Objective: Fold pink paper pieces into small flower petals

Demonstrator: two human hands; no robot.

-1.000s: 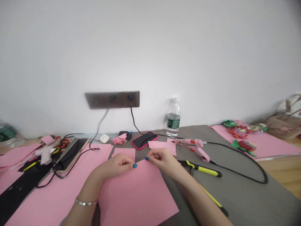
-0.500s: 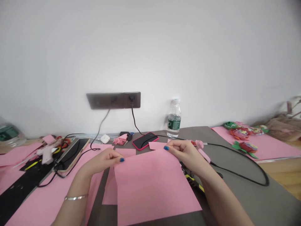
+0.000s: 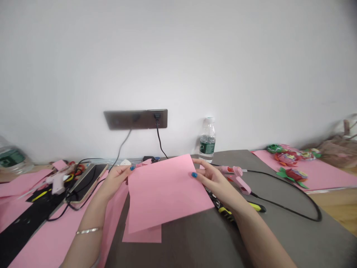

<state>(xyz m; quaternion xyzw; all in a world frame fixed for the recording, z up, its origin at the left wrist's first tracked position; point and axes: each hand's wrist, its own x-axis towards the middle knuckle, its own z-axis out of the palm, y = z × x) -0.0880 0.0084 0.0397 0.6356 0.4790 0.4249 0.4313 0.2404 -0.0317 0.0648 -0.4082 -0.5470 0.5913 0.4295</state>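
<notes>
"Head view: what sits at the middle of things?"

"A pink sheet (image 3: 167, 193), raised between both hands. Call it the centre of the dial, with twelve toward the wall (image 3: 178, 56)."

"How is it held?"

"The left hand (image 3: 113, 182) pinches the upper corner at ten o'clock, thumb showing and fingers mostly hidden behind. At two, the right hand (image 3: 214, 182) grips the side edge, thumb flat on the near face and fingers loosely bent by the corner."

"What has just changed?"

"Half a second ago the sheet hung lower and nearer the wearer. Now its top edge is higher and covers the pink-cased phone, while its bottom edge has risen, baring more of the grey table (image 3: 189, 245) and of a smaller pink piece (image 3: 146, 236) at seven."

"Meaning?"

"It looks lifted, carried by the hands alone, though I can't tell whether the far side brushes anything."

"And further out?"

"At four, a yellow-and-black tool (image 3: 224, 214), partly under the right forearm. Near three, a pink glue gun (image 3: 238, 172); at one, a water bottle (image 3: 208, 145). Well apart, toward two, paper flowers (image 3: 287, 158). At nine, a gold-edged phone (image 3: 87, 182) with a black cable across it."
</notes>
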